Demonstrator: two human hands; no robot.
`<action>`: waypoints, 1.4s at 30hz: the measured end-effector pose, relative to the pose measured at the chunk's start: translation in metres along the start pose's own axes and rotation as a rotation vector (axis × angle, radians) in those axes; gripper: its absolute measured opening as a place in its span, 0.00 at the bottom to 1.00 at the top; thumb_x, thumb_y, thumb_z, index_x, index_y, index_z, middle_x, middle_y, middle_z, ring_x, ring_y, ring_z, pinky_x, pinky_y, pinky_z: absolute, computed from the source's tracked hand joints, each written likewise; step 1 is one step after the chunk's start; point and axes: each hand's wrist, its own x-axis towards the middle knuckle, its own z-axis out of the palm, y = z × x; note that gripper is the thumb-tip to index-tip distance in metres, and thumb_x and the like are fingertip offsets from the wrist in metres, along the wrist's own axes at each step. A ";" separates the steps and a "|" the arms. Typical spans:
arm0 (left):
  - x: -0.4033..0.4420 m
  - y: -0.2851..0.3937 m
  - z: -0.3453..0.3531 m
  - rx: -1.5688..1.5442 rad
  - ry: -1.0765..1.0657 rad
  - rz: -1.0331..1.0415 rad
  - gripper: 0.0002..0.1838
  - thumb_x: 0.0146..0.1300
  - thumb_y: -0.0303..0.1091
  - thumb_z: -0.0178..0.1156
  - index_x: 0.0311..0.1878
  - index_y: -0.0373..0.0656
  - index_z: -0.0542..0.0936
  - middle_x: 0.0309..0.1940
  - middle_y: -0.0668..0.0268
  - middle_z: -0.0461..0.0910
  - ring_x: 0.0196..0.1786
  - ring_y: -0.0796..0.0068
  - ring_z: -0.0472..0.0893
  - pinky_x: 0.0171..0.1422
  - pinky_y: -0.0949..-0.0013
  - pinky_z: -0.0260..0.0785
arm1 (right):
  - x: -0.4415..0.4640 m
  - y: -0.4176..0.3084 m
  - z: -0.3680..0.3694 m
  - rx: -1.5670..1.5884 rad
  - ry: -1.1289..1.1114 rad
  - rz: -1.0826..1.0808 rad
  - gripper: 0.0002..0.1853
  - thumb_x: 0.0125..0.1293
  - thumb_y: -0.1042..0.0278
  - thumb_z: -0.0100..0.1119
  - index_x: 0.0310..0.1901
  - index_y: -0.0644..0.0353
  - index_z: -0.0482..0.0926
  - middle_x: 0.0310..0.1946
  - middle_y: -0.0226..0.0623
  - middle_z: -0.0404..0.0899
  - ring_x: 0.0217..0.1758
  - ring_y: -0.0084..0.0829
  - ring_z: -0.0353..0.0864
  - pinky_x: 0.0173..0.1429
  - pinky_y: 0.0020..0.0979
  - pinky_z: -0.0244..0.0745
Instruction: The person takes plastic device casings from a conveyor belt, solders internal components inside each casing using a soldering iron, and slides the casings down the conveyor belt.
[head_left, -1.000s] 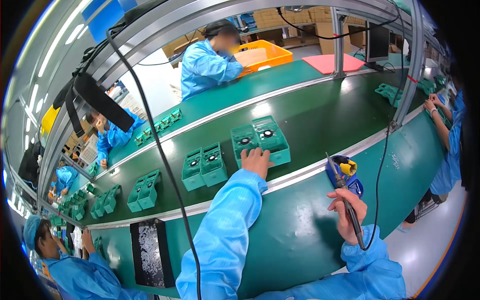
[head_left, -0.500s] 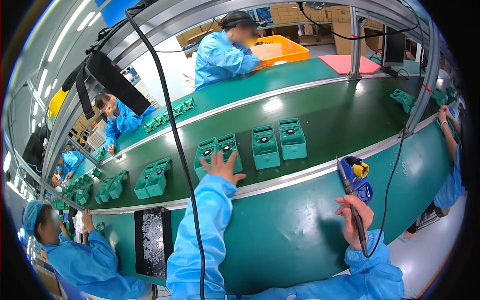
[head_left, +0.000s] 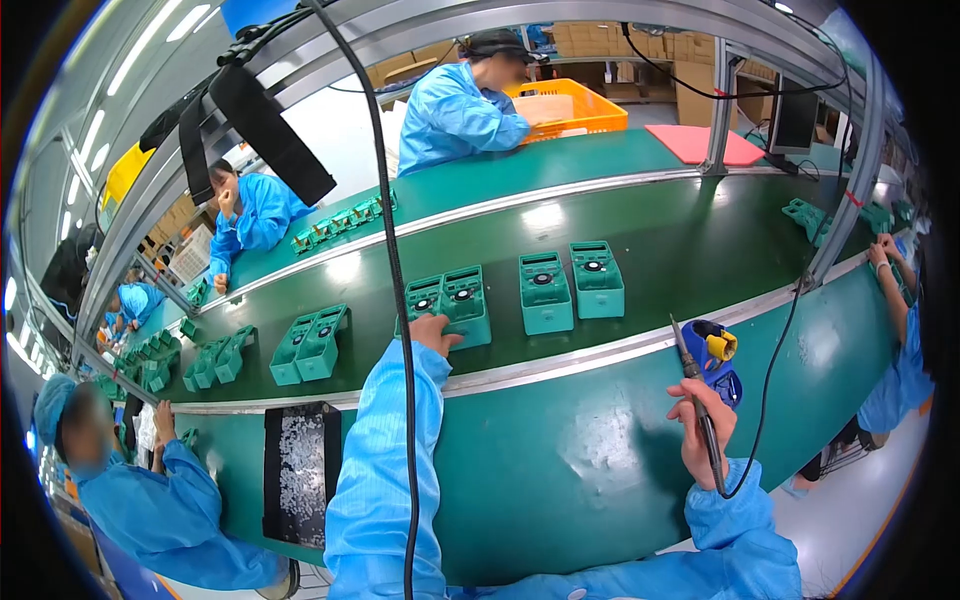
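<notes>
My left hand (head_left: 433, 334) has its fingers curled over the near end of a green plastic housing (head_left: 421, 295), one of two side by side on the dark green belt. The other housing (head_left: 468, 310) touches it on the right, and each shows a round black part with a light centre. My right hand (head_left: 703, 428) is closed round a soldering iron (head_left: 689, 362), whose tip points up and away from me. Just beyond that hand is a blue soldering stand (head_left: 718, 372) with a yellow part.
More green housings (head_left: 545, 290) stand along the belt. A black tray (head_left: 302, 470) of small clear pieces lies on my left. Black cables (head_left: 400, 300) hang in front of me. Co-workers sit left, right and opposite, near an orange crate (head_left: 585, 115).
My left hand has come down and back from above the two housings, its spread fingers now curled on the near end of the left one. My right hand still holds the soldering iron.
</notes>
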 end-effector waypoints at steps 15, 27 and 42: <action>-0.223 0.110 -0.032 -0.146 0.192 0.257 0.16 0.50 0.34 0.71 0.38 0.35 0.78 0.34 0.52 0.73 0.43 0.48 0.75 0.68 0.41 0.61 | -0.002 -0.007 0.011 0.146 -0.039 0.043 0.15 0.65 0.84 0.54 0.54 0.67 0.77 0.35 0.48 0.84 0.27 0.29 0.83 0.33 0.26 0.78; -0.271 0.140 -0.002 -0.082 0.154 0.289 0.24 0.54 0.43 0.69 0.49 0.38 0.79 0.48 0.53 0.74 0.52 0.54 0.74 0.70 0.35 0.54 | 0.003 -0.069 0.032 0.143 -0.466 -0.045 0.11 0.57 0.67 0.69 0.37 0.65 0.84 0.21 0.37 0.80 0.20 0.36 0.79 0.26 0.31 0.71; -0.280 0.134 0.021 -0.077 0.406 0.452 0.23 0.55 0.41 0.69 0.53 0.43 0.81 0.47 0.65 0.78 0.59 0.61 0.74 0.72 0.24 0.41 | -0.014 -0.053 0.065 0.027 -0.426 -0.113 0.06 0.54 0.71 0.69 0.32 0.61 0.83 0.19 0.34 0.79 0.16 0.32 0.75 0.21 0.30 0.68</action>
